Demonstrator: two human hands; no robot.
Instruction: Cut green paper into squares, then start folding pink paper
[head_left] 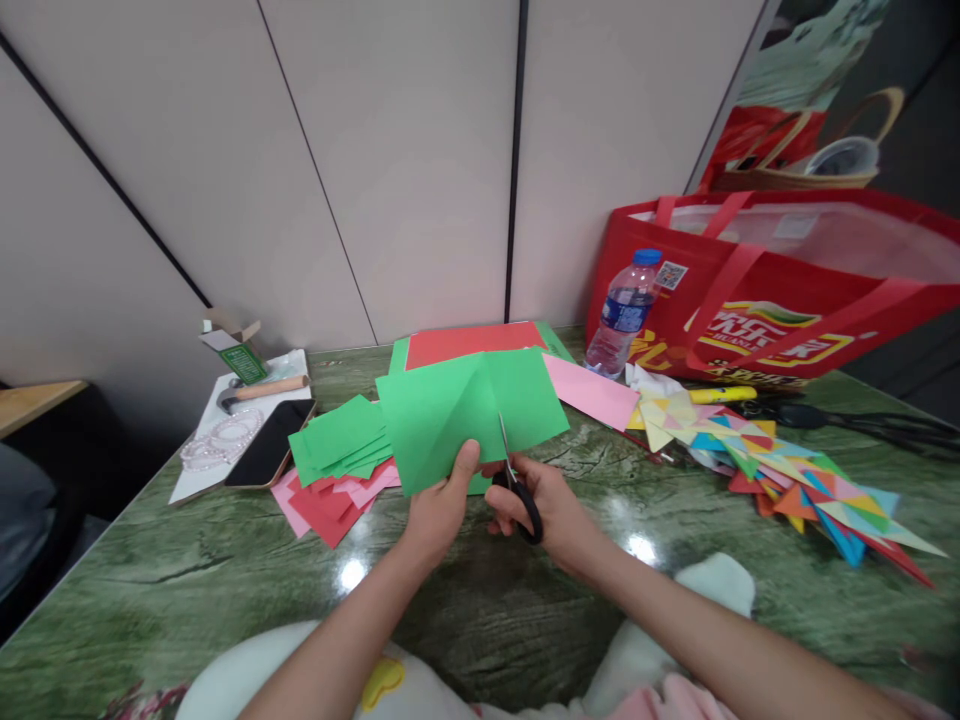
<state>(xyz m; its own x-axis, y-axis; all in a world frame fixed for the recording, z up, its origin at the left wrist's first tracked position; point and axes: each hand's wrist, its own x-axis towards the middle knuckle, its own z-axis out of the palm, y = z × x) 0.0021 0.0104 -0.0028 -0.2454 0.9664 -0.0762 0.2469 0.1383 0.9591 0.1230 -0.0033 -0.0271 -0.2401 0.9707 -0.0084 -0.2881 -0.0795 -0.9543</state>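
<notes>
Green sheet [435, 410] is held above the middle of the table [195, 570], its lower edge entered by the scissors [513, 478]. It is gripped by the closed left hand [442, 500], thumb in front; the black handles are held by the curled fingers of the right hand [551, 505]. The cut is judged to be partly made, the stretch above the blade tip being left uncut. At the left, smaller green pieces [337, 440] are already stacked, overlapping red and pink pieces [326, 510]. One sheet, one pair of scissors, one bottle [622, 315] and one phone [262, 450] are counted; at least four green pieces seem visible, the exact number being hidden by overlap.
</notes>
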